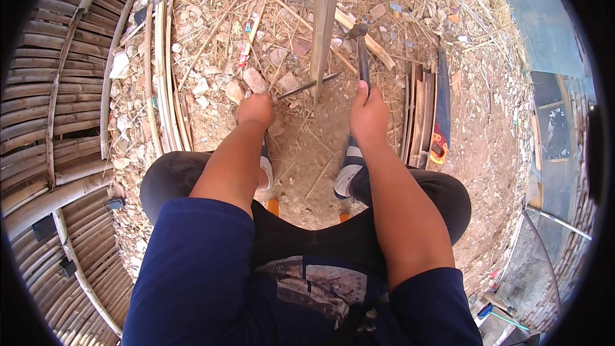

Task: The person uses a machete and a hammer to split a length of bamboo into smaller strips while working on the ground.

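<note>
Dirt grnd (307, 195) w/ stones (255, 81), straw (473, 11)

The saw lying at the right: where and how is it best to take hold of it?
Best by its orange handle, probably coming from the near right side. The saw lies with the handle toward the person and the blade pointing away, while wooden strips crowd its left side. The right hand holds a hammer, so it would need freeing first.

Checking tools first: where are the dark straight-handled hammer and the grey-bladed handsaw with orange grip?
Dark straight-handled hammer (363, 57): head view, on the handle.
Grey-bladed handsaw with orange grip (443, 100): head view, on the blade.
</note>
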Action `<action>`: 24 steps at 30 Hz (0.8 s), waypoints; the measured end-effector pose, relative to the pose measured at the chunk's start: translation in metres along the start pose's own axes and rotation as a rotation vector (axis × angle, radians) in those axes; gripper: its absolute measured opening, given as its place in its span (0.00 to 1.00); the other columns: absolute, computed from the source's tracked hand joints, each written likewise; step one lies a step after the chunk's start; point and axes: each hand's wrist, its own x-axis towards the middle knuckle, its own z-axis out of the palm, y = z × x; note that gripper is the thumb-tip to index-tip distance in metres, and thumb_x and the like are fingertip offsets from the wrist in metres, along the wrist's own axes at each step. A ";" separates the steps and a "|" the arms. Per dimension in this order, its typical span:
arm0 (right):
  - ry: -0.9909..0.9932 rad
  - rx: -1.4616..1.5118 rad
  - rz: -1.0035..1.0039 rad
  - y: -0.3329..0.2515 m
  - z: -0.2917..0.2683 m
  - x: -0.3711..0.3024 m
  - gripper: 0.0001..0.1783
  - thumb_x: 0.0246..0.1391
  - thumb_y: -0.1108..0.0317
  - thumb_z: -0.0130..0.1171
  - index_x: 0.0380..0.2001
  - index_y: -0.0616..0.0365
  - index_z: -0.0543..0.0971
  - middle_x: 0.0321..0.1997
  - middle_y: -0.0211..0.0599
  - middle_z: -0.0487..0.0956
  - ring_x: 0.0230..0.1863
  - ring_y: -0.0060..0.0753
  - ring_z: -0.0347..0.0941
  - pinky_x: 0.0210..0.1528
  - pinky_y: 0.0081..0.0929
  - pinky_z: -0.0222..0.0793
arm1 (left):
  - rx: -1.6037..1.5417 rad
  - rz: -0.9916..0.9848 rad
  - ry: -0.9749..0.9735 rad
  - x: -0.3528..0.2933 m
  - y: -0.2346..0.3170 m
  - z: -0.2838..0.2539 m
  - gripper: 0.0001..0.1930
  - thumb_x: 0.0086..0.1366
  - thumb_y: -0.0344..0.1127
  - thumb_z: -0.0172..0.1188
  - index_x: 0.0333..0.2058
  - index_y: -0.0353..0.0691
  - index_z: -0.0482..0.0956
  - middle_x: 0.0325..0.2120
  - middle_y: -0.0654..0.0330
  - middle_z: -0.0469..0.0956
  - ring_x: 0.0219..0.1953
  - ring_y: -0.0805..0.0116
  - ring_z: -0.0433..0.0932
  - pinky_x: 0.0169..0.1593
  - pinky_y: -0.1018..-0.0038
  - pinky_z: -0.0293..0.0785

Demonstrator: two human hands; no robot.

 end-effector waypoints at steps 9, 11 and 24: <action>-0.048 -0.026 -0.038 0.048 0.058 0.002 0.30 0.71 0.45 0.45 0.38 0.66 0.79 0.36 0.65 0.82 0.43 0.71 0.79 0.47 0.57 0.73 | 0.005 0.005 -0.044 -0.002 0.000 -0.007 0.12 0.66 0.28 0.56 0.45 0.42 0.83 0.43 0.49 0.85 0.47 0.49 0.85 0.49 0.57 0.83; 0.014 0.105 -0.078 0.030 0.052 0.000 0.31 0.71 0.44 0.44 0.39 0.66 0.80 0.37 0.65 0.82 0.43 0.71 0.79 0.48 0.58 0.72 | -0.048 -0.035 -0.023 -0.003 -0.003 -0.009 0.12 0.66 0.28 0.56 0.44 0.43 0.85 0.43 0.51 0.86 0.47 0.50 0.86 0.49 0.57 0.83; 0.091 0.159 -0.109 0.018 0.055 0.010 0.34 0.72 0.42 0.43 0.39 0.67 0.80 0.38 0.67 0.82 0.44 0.72 0.78 0.49 0.58 0.71 | -0.072 -0.058 -0.065 -0.003 -0.009 -0.004 0.13 0.65 0.28 0.57 0.47 0.43 0.83 0.43 0.50 0.86 0.47 0.49 0.86 0.50 0.58 0.83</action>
